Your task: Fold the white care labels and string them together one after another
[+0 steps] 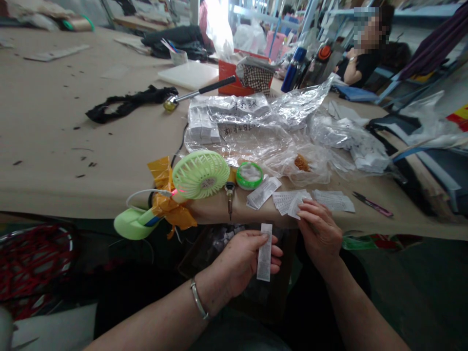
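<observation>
My left hand (248,253), with a metal bangle at the wrist, holds a narrow white printed label (263,256) between thumb and fingers in front of the table edge. Near that edge my right hand (321,231) pinches the corner of another printed label (297,204), which overlaps a fanned group of labels (283,201). More labels lie to either side, one pile (263,192) on the left and another pile (335,200) on the right. A soldering iron (229,195) rests at the edge, tip towards me, beside a round green container (249,175) with whitish stuff inside.
A green fan (201,175) is taped to the table edge on the left. Behind the labels lie plastic bags (248,131) with paper bundles. Small snips (373,204) lie at right. A hammer-like tool (199,92) and black cloth (127,105) lie farther back. A person (365,58) sits at the far right.
</observation>
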`<state>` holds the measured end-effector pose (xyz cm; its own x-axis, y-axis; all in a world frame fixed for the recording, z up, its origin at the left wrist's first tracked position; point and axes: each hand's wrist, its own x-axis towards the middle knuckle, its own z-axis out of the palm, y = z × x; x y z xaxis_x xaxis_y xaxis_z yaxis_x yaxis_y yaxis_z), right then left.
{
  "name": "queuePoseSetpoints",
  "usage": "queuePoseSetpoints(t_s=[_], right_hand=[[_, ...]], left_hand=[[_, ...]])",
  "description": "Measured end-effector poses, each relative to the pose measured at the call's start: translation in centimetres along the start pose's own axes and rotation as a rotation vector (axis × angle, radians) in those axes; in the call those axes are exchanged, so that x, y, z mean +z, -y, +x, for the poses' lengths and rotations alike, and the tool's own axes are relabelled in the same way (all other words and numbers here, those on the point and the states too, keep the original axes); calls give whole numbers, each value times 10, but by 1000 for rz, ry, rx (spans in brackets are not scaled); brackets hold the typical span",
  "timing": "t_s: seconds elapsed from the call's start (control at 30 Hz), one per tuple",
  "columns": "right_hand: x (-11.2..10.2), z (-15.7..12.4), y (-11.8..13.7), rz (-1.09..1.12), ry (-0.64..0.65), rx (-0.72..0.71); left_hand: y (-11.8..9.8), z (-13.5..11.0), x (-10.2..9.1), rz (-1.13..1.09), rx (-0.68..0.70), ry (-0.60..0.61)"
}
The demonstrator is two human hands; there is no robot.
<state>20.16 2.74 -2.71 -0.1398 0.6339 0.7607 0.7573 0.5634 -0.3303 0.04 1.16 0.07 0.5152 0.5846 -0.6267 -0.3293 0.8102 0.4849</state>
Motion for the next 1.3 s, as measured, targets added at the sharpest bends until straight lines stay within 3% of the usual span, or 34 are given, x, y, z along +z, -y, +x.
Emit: queuePoseSetpoints(t_s=[0.1,0.3,0.53,0.73,0.87,0.97,1.0,1.13,1.3], right_hand=[[-2,-3,14,82,46,-55],[-1,-17,49,233,337,-226],[-3,-18,54,221,413,-272],[-6,-18,61,225,406,-278],[-22,-16,37,118,321,-145],[-38,-17,0,-266,137,54],[-42,-18,-12,-389,130,96],[-51,-24,-42,-592,273,77],[-58,-26,-54,-461,175,26]], left_hand=[[0,1,-1,-31,-10,38],[4,1,-4,-119,97,107],[9,-1,-7,-204,102,110],[10,-2,-5,-140,97,136],[11,-3,-4,-60,45,30],[11,-2,-4,14,22,-35],[12,-2,-4,23,18,-41],[16,0,-4,20,-7,-28],[17,-1,-5,33,-4,-44]])
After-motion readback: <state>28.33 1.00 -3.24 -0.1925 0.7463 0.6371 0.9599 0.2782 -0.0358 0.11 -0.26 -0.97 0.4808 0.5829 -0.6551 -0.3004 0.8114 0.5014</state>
